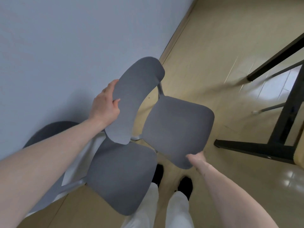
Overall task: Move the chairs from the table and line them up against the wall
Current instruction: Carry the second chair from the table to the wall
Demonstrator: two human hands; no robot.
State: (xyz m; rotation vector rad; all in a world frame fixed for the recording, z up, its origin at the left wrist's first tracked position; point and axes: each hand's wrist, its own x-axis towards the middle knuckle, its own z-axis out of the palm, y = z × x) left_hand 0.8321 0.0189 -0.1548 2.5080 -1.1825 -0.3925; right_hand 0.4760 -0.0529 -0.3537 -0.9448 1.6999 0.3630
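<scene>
I hold a grey fabric chair (177, 127) near the pale wall (57, 55). My left hand (105, 106) grips the top edge of its curved backrest. My right hand (196, 157) is curled under the front edge of its seat, fingers mostly hidden. A second grey chair (121, 178) stands beside it at the lower left, its dark backrest against the wall and partly hidden by my left arm. The held chair's backrest overlaps the second chair's seat in this view.
Black table legs and a floor bar (256, 148) stand at the right, with thin metal chair legs (271, 109) beyond. My feet in dark shoes and white trousers (177, 208) are just below the chairs. Glossy beige floor (213, 46) extends along the skirting board.
</scene>
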